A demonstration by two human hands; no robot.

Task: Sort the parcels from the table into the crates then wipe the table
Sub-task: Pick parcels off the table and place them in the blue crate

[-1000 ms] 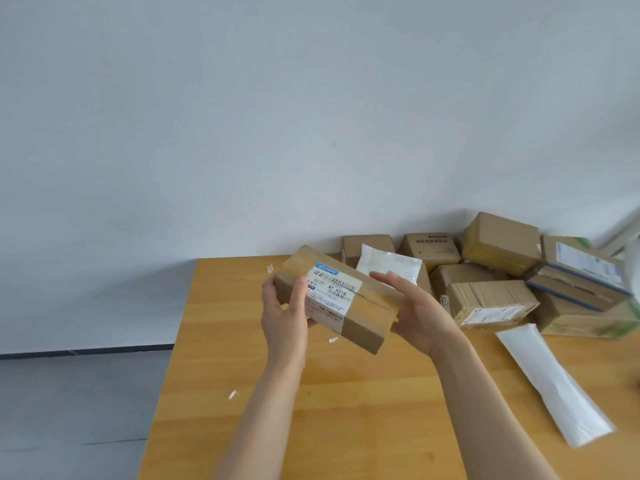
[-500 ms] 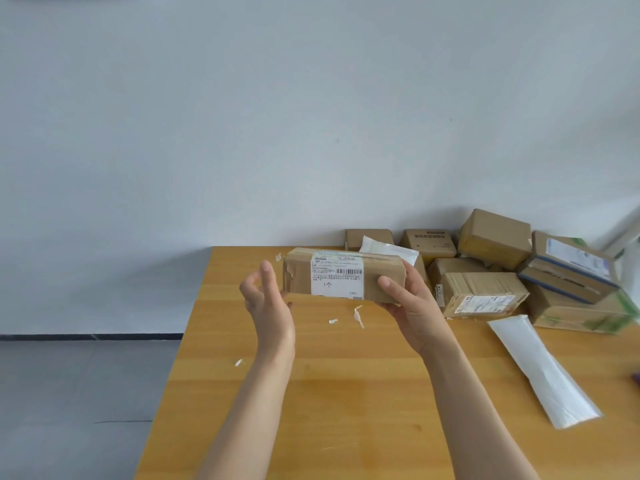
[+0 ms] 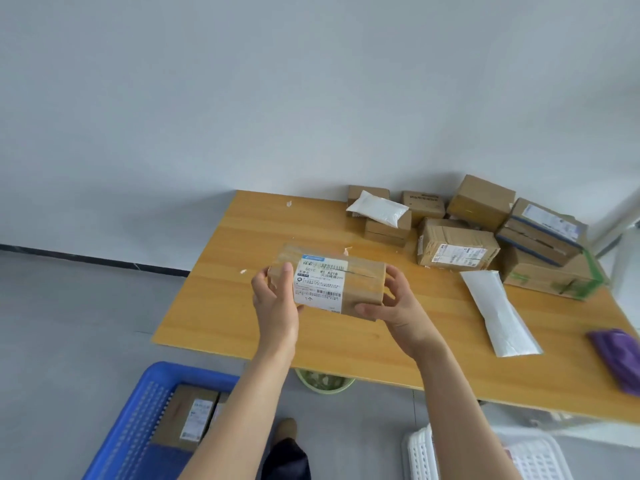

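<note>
head view: one wide-angle camera, worn, facing forward and down.
it looks from above the near edge of the table [image 3: 242,306] toward the wall [image 3: 311,98]; the left hand [image 3: 277,306] and right hand [image 3: 401,317] hold the parcel [image 3: 363,282] close at frame centre, the blue crate [image 3: 138,427] and white crate [image 3: 426,452] sit at the bottom edge.

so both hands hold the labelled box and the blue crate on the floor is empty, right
Not empty: the head view shows a parcel lying in the blue crate on the floor. The rest holds: the left hand and right hand both hold the labelled box.
</note>
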